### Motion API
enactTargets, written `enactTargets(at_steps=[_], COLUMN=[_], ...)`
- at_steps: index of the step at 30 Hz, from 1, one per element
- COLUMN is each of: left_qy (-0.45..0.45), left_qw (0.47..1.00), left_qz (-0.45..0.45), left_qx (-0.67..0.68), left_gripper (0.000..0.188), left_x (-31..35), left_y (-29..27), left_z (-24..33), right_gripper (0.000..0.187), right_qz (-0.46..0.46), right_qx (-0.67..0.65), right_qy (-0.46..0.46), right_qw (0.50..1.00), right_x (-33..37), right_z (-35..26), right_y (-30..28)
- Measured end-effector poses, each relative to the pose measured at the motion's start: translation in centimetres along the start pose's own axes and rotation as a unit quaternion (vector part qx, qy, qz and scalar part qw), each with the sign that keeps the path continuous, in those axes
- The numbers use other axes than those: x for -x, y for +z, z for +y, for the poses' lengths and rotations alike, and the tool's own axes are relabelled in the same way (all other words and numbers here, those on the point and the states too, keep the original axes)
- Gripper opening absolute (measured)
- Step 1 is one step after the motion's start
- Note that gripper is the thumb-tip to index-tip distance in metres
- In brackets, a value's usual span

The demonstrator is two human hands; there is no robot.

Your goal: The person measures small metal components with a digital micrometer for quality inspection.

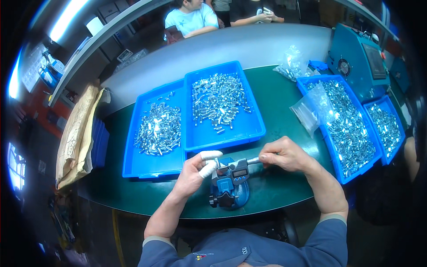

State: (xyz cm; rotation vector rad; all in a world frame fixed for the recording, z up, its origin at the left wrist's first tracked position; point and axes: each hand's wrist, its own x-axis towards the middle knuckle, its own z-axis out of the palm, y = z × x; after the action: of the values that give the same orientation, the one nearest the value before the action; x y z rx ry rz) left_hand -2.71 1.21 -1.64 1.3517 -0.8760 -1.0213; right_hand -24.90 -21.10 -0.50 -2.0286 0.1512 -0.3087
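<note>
Near the front edge of the green bench point(275, 189), a digital micrometer point(240, 172) sits in a blue stand point(240, 196). The right hand point(284, 154) pinches its spindle end; the left hand point(195, 170), white covers on thumb and forefinger, is at its measuring end, any piece there too small to tell. Behind, two blue trays point(195, 141) hold small metal pieces point(220, 98). Toward the bench's right edge, a plastic bag point(307, 116) overlaps a longer tray point(349, 175); a teal machine point(356, 62) stands at the far right corner.

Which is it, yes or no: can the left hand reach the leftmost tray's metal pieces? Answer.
Likely yes: the metal pieces lie uncovered in the tray just beyond the left hand, though its fingers are at the micrometer.
</note>
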Motion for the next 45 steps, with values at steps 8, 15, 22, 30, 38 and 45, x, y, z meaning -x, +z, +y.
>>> enactTargets(at_steps=[8, 15, 22, 30, 38, 45], left_qy=[-0.01, 0.0, 0.006, 0.008, 0.025, 0.106], left_qw=[1.0, 1.0, 1.0, 1.0, 1.0, 0.991], left_qz=[0.003, 0.005, 0.011, 0.017, 0.016, 0.064], left_qx=[-0.017, -0.006, -0.001, -0.007, -0.011, -0.052], left_gripper=[0.029, 0.027, 0.027, 0.027, 0.024, 0.021], left_x=[0.0, -0.1, -0.1, 0.0, -0.3, -0.4], left_y=[0.0, 0.2, 0.1, -0.2, -0.1, -0.6], left_z=[-0.2, -0.4, -0.4, -0.8, -1.0, 0.2], right_gripper=[0.032, 0.03, 0.025, 0.031, 0.034, 0.028], right_qz=[-0.006, -0.006, -0.004, -0.002, 0.008, 0.008], right_qx=[0.004, 0.008, 0.001, 0.003, 0.016, 0.027], right_qy=[0.002, 0.0, 0.039, 0.015, 0.002, 0.023], right_qw=[1.0, 1.0, 0.999, 1.0, 1.0, 0.999], right_x=[0.0, 0.0, 0.0, 0.0, 0.3, 0.4], right_z=[0.0, 0.1, -0.5, -0.1, -0.3, -0.7], right_y=[-0.1, -0.2, -0.2, 0.1, -0.3, -0.3])
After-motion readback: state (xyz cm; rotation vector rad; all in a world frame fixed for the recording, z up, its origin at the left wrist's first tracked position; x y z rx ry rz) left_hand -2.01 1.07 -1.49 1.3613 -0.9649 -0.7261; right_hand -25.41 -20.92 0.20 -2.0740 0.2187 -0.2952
